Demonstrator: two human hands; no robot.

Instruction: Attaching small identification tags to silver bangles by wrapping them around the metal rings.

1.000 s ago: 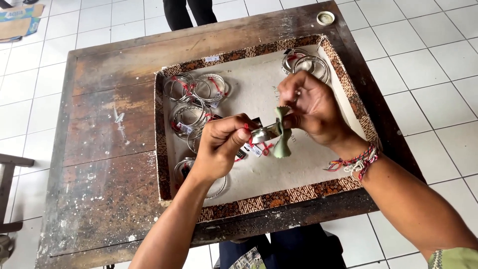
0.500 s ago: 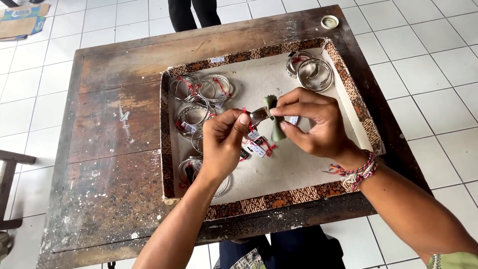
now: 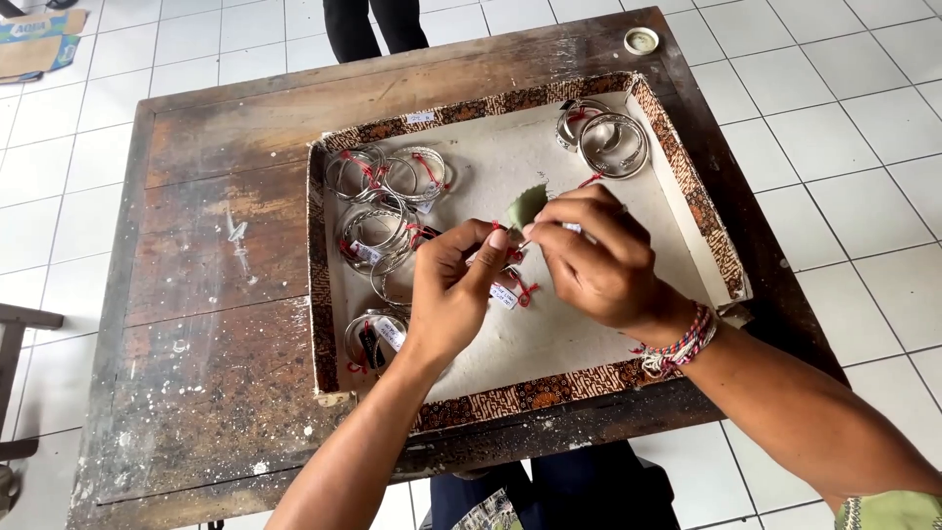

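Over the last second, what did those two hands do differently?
The right hand came down from its raised spot and closed in on the left hand; both now pinch the small green piece together. The bangles and patterned tray stayed put.

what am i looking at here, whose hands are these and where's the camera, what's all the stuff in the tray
The camera is worn on a person's head and looks down, so the two bare arms that come up from the bottom edge are that person's own. The left hand and the right hand meet over a shallow tray with a patterned brown rim, which sits on a worn wooden table. Together the hands pinch a small object with a green leaf-shaped piece and a white tag on red thread; the hands hide most of it. In the tray lie silver bangles: a group at the left and a pair at the far right corner, many with red ties. A small round lid sits at the table's far corner. Another person's legs show beyond the table.
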